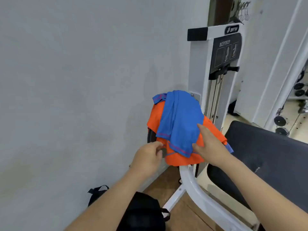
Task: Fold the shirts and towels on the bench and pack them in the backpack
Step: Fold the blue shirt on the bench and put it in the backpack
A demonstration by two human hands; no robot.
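Slumping on the wooden floor at lower left is a soft black fabric backpack. Above it, the left hand has its fingers curled at the near-left edge of a crumpled bright orange shirt; I cannot tell whether they actually pinch it. A blue cloth with thin red stitching is draped over the orange one, both heaped against the white metal machine frame. The right hand lies flat with straight fingers on the blue cloth's right side. Further right sits the dark padded bench.
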